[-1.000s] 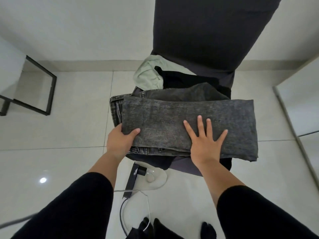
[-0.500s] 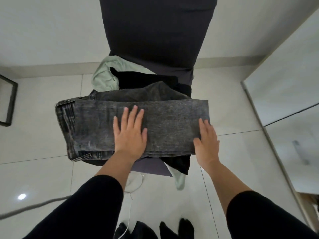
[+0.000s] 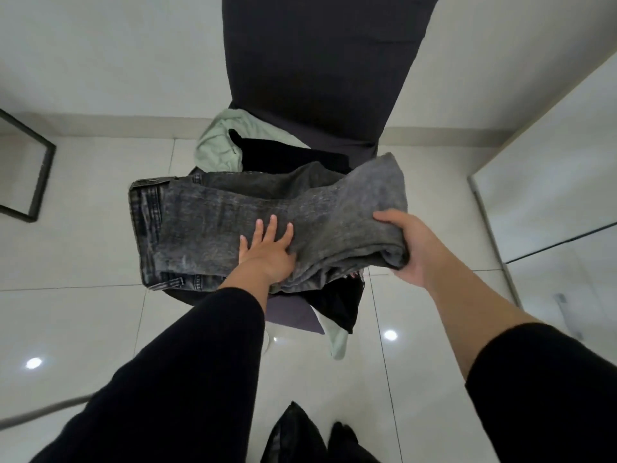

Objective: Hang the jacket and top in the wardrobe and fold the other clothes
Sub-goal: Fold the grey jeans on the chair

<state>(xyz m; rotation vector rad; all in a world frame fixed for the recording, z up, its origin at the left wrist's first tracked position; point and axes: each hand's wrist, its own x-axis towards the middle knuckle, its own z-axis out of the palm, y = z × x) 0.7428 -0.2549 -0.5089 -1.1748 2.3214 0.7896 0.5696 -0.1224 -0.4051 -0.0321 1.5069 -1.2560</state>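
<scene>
Grey acid-washed jeans (image 3: 213, 225) lie folded lengthwise across the seat of a dark chair (image 3: 320, 61), waistband to the left. My left hand (image 3: 267, 252) presses flat on the middle of the jeans, fingers straight. My right hand (image 3: 407, 245) grips the leg end at the right and holds it lifted off the seat, bending it toward the left. Under the jeans lie a black garment (image 3: 287, 158) and a pale green garment (image 3: 220, 145), both mostly covered.
The chair stands against a white wall on a glossy white tiled floor (image 3: 83, 329). A black metal frame (image 3: 36, 182) is at the left. A white cabinet door (image 3: 551, 168) is at the right. A dark garment (image 3: 293, 432) lies on the floor near my feet.
My left hand stayed pressed on the middle of the jeans. My right hand went from resting at the leg end to gripping it and lifting it up toward the left.
</scene>
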